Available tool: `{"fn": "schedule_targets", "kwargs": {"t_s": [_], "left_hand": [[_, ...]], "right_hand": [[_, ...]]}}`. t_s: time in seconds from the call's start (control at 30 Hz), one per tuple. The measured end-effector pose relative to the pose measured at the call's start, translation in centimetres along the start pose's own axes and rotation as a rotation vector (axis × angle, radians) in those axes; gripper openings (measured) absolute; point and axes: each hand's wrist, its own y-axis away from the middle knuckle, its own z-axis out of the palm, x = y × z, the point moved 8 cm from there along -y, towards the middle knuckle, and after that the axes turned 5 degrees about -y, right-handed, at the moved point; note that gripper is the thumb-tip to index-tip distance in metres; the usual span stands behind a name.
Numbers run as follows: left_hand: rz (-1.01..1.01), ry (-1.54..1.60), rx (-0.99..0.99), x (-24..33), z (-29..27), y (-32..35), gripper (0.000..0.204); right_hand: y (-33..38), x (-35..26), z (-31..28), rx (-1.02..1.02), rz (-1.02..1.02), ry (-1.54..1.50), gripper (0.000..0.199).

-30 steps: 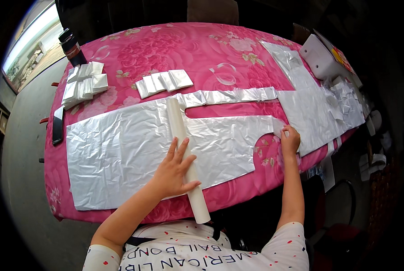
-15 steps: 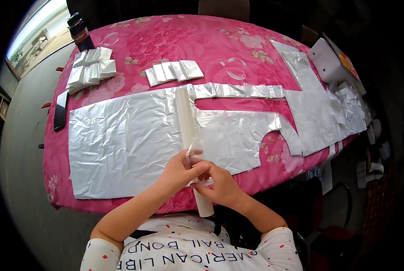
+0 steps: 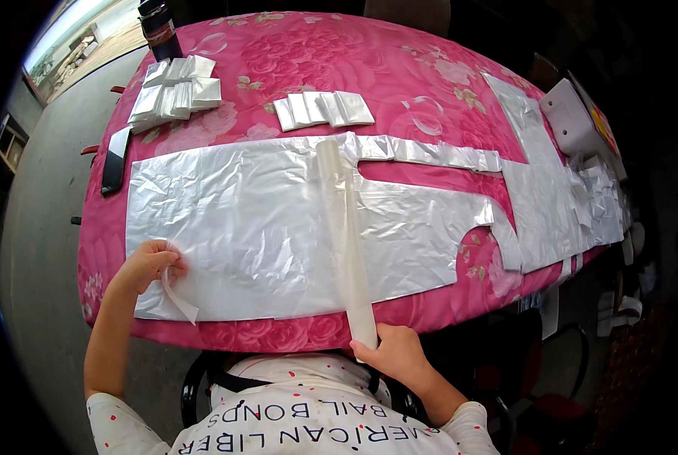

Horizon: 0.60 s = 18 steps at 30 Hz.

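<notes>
A silvery-white plastic sheet [image 3: 225, 220] with cut-out curves and strips lies across the table before me. Over it rests a long, narrow, pale translucent piece [image 3: 344, 227], running from the sheet's far edge to past the table's near edge. My right hand [image 3: 396, 350] grips its near end, thumb on top. At the sheet's near left corner, my left hand [image 3: 153, 265] is closed in a pinch on a narrow white strip [image 3: 178, 296] that hangs below the fingers. Whether those fingers also hold the sheet's edge, I cannot tell.
Folded plastic packets [image 3: 324, 110] lie in a row beyond the sheet, with a packet pile [image 3: 174, 95] farther left. A phone [image 3: 115, 161] and dark bottle [image 3: 159, 30] stand near the left edge. Crumpled plastic [image 3: 603, 193] and a white box [image 3: 566, 117] occupy the right end.
My hands were together over the pale piece and have separated. The left moved to the sheet's left corner with a white strip; the right moved down to the piece's near end.
</notes>
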Motion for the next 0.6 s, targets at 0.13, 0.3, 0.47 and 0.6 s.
{"fn": "schedule_targets", "kwargs": {"t_s": [0.13, 0.3, 0.47, 0.6], "left_hand": [[0.011, -0.344, 0.042, 1.2, -2.0, 0.8, 0.012], [0.757, -1.273, 0.428, 9.7, 5.8, 5.6, 0.031], [1.088, -0.91, 0.191, 11.6, 18.9, 4.0, 0.046], [1.094, -0.771, 0.195, 10.4, 24.5, -0.2, 0.054]], "right_hand": [[-0.1, 0.6, -0.1, -0.03, 0.013, -0.064, 0.038], [0.5, 0.9, 0.0, -0.063, 0.069, -0.114, 0.037], [0.6, 1.4, 0.8, -0.097, 0.073, -0.135, 0.038], [0.7, 2.0, 0.8, -0.123, 0.118, -0.146, 0.039]]}}
